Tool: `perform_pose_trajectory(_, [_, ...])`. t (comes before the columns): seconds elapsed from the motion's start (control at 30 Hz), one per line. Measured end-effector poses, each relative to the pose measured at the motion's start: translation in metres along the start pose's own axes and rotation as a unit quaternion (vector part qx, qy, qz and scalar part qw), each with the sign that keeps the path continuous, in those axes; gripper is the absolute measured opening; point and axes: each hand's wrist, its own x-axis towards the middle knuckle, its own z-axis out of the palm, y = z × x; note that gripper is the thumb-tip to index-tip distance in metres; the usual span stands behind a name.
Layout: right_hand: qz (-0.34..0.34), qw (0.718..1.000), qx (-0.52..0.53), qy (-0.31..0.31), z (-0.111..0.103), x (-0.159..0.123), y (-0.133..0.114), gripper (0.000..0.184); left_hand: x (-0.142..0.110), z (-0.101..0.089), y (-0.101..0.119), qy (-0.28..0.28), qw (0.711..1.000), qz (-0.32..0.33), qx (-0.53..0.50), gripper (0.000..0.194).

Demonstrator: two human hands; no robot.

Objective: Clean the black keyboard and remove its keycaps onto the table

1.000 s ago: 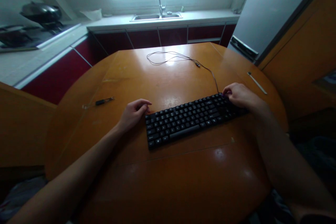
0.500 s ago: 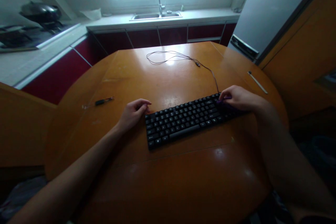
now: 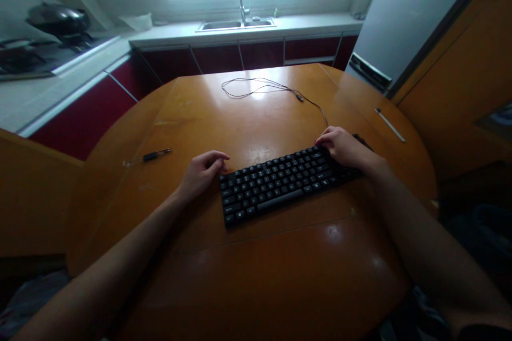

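A black keyboard [image 3: 276, 184] lies slightly slanted on the wooden table. At its left back corner my left hand [image 3: 204, 170] rests with curled fingers, thumb and fingertips against that corner. My right hand [image 3: 344, 147] is over the keyboard's right part, fingers pinched together at the back edge. A bit of dark purple, cloth-like material shows at those fingertips; most of it is hidden under the hand. The keys below the right palm are covered too. From the back edge, near the right hand, runs the thin cable [image 3: 320, 108].
The cable's loops and plug [image 3: 300, 98] lie at the far side of the table [image 3: 248, 272]. A small black-handled tool [image 3: 151, 156] is on the left, a thin pale stick with a dark tip [image 3: 391, 126] on the right. Beyond stand a sink [image 3: 222, 25] and a fridge [image 3: 416, 16].
My right hand has moved left and slightly away from me along the keyboard, uncovering its right end; less purple shows now. My left hand and the keyboard stay put.
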Motion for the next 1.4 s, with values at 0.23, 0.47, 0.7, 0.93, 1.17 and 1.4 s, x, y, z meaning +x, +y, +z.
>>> perform_pose_trajectory(0.23, [0.099,0.992,-0.081,0.001,-0.01,-0.002,0.017,0.032,0.0,0.002,0.005,0.004,1.0,-0.001,0.007,0.021])
perform_pose_trajectory(0.47, [0.188,0.979,-0.051,0.058,-0.016,-0.003,0.03,0.031,0.0,0.001,0.007,0.002,1.0,0.0,0.002,0.021])
perform_pose_trajectory(0.7, [0.081,0.996,-0.016,0.034,-0.017,-0.004,0.017,0.027,0.0,0.001,0.005,0.0,1.0,-0.004,-0.002,0.022])
perform_pose_trajectory(0.93, [0.121,0.992,-0.025,-0.037,-0.014,-0.007,0.019,0.035,0.0,0.0,0.004,-0.003,1.0,-0.001,0.002,0.022])
perform_pose_trajectory(1.17, [0.17,0.982,-0.084,0.015,-0.017,-0.007,0.024,0.034,0.0,0.001,0.004,0.001,1.0,-0.003,0.005,0.021])
perform_pose_trajectory(1.4, [0.121,0.992,-0.045,0.006,-0.02,-0.009,0.01,0.032,0.0,0.001,0.005,0.002,1.0,-0.001,0.005,0.022])
